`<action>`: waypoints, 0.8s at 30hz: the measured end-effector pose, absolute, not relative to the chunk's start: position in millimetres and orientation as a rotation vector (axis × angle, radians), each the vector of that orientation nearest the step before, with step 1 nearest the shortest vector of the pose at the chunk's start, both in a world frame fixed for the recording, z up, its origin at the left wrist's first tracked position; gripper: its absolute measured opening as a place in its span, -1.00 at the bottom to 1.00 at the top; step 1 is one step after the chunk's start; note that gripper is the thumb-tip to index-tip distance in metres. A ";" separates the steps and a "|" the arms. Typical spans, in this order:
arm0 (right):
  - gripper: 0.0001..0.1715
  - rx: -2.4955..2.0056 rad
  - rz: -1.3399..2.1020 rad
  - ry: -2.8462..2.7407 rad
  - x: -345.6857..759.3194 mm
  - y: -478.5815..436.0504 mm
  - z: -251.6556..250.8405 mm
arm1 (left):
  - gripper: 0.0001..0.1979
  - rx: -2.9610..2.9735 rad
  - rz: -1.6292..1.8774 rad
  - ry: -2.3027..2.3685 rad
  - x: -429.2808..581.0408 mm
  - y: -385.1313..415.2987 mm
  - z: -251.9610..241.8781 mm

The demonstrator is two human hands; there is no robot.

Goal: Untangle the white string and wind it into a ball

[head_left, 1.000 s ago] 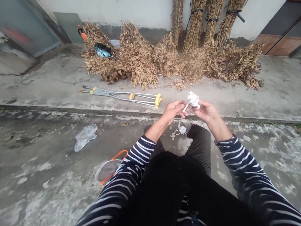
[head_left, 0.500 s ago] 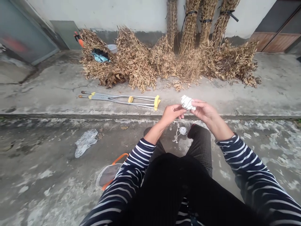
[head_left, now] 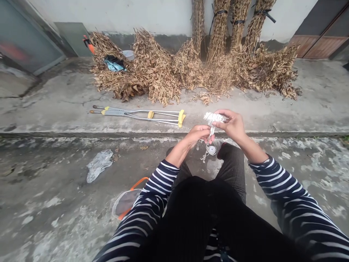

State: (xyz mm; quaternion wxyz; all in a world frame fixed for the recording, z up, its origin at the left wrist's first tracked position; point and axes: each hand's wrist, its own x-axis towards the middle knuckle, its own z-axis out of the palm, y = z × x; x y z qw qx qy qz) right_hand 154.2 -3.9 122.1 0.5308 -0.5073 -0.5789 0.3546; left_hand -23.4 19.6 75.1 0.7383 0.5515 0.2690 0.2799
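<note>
My right hand [head_left: 231, 124] is closed around a wound bundle of white cord [head_left: 213, 118] with a dark line through it, held above the step edge. A strand of the cord [head_left: 212, 131] runs down from the bundle to my left hand [head_left: 200, 134], whose fingers pinch it. Below my hands, between my feet, a round white coil [head_left: 212, 150] rests on the ground, with a loose, crinkled length of cord beside it. Whether that strand joins the coil is hard to make out.
Crutches [head_left: 136, 114] with yellow pads lie on the raised concrete step. Dried plant bundles [head_left: 158, 72] line the wall behind. On the lower ground at left are a crumpled plastic bag [head_left: 100, 165] and an orange-trimmed mesh bag [head_left: 125, 203].
The cord bundle has turned to lie more sideways and shifted slightly left in my right hand. A strand now shows between the bundle and my left hand, which has moved slightly down.
</note>
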 end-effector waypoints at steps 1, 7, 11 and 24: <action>-0.61 -1.228 0.765 -1.422 152.7 -5.2 120.9 | -0.67 1.214 0.623 0.595 -23.0 19.5 76.5; -0.73 -1.174 0.427 -1.545 159.4 -5.4 117.8 | -0.57 1.242 0.614 0.668 -18.5 15.9 68.1; -0.69 -1.192 0.406 -1.530 170.0 0.3 115.3 | -0.47 1.143 0.632 0.599 -20.5 12.2 58.7; -0.37 -1.066 1.074 -1.077 167.3 3.7 138.1 | -0.43 1.021 0.543 0.565 -27.5 30.8 34.9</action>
